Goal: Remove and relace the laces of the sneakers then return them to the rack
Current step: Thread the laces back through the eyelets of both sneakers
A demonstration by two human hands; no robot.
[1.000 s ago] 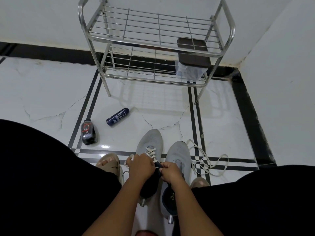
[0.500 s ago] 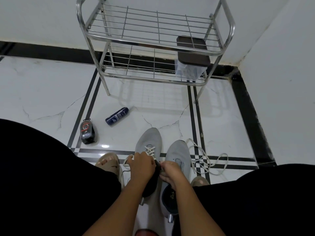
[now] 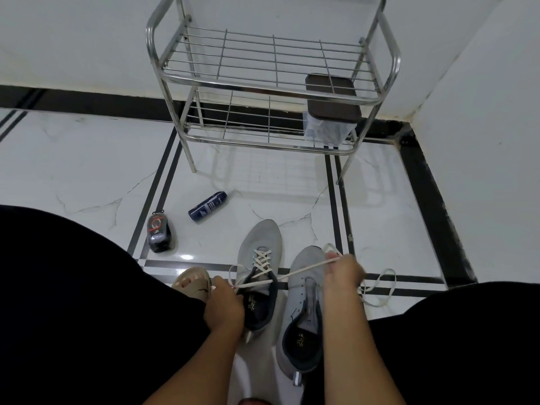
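Black shoe polish (image 3: 159,232) stands on the white floor (image 3: 87,171), near a blue spray can (image 3: 207,206) lying down. Next, the left hand (image 3: 223,302) pinches one end of the white lace (image 3: 263,260) on the left grey sneaker (image 3: 258,244). The right hand (image 3: 343,271) pulls the other end tight over the right grey sneaker (image 3: 304,293). A loose lace (image 3: 380,287) lies beside it. Behind stands the metal rack (image 3: 274,89).

Bare forearms, no sleeves, no watch or rings seen. Left hand (image 3: 223,305) and right hand (image 3: 343,273) bare. Black garment (image 3: 87,302) over both legs beside hands. Beige sandal (image 3: 193,283) on foot, just left of left hand.
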